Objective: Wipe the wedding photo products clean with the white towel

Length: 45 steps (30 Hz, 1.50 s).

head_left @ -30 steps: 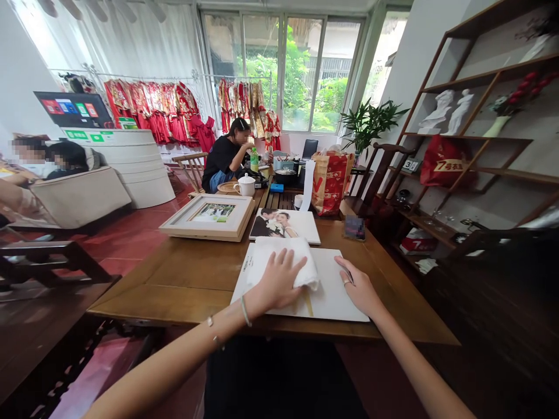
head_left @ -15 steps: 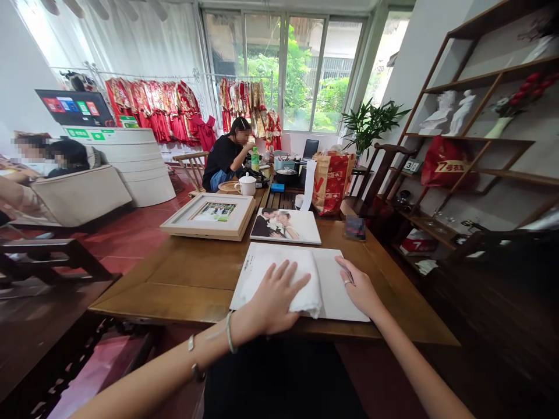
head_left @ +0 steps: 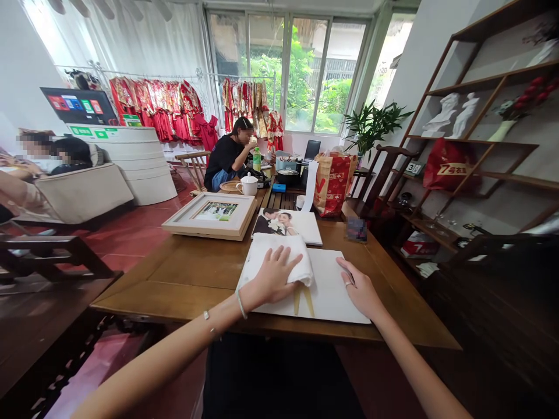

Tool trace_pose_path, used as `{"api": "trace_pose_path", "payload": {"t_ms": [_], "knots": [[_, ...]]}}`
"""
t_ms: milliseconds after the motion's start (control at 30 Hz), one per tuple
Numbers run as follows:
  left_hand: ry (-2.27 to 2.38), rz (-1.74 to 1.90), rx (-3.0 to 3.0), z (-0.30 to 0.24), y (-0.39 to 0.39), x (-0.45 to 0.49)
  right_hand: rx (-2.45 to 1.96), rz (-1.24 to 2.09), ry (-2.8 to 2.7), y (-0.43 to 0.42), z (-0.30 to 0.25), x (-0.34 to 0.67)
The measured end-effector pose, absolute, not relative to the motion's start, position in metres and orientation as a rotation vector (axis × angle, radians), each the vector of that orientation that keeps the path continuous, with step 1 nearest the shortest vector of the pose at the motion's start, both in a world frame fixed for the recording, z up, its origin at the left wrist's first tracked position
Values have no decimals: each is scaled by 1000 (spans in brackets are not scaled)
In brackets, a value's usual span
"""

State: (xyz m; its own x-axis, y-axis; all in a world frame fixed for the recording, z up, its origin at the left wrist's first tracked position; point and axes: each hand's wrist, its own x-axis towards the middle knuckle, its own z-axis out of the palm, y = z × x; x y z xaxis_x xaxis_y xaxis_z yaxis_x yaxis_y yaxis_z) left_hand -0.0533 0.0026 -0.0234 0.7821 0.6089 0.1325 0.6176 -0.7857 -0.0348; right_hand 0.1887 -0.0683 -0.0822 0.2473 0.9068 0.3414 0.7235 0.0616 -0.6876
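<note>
A flat white board [head_left: 334, 291] lies at the front edge of the wooden table. My left hand [head_left: 276, 273] rests flat, fingers spread, on a folded white cloth [head_left: 257, 251] covering the board's upper left part. Two gold strips [head_left: 297, 302] in a V shape show below the cloth on the board's face. My right hand [head_left: 356, 285] grips the board's right edge, thumb on top, its other fingers partly hidden. Just behind the board lies a wedding photo panel [head_left: 301, 224], its lower left edge touched or overlapped by the cloth.
A framed picture [head_left: 209, 214] rests on the table [head_left: 174, 285] at back left. Beyond are a white lidded mug [head_left: 248, 185], a red paper bag [head_left: 332, 185] and a seated person [head_left: 227, 157]. A small dark item [head_left: 357, 230] lies at right, near shelves [head_left: 489, 142].
My left hand has slid the cloth away from me across the board, uncovering the gold strips. My right hand has stayed at the board's right edge.
</note>
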Motion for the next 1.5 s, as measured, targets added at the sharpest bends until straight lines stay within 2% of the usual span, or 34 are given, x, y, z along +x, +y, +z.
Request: {"api": "trace_pose_path", "payload": {"t_ms": [300, 767, 933, 1233, 1500], "knots": [[-1032, -46, -3066, -1, -79, -89, -1624, 227, -1602, -67, -69, 189], [-901, -144, -2980, -16, 36, -74, -1646, 226, -1600, -75, -74, 187], [-896, -192, -3003, -15, 31, -81, -1640, 222, -1612, -74, -73, 189], [-858, -135, -3103, -5, -46, -115, -1660, 249, -1596, -68, -71, 187], [-992, -164, -2982, -12, 13, -114, -1651, 248, -1580, -69, -71, 180]]}}
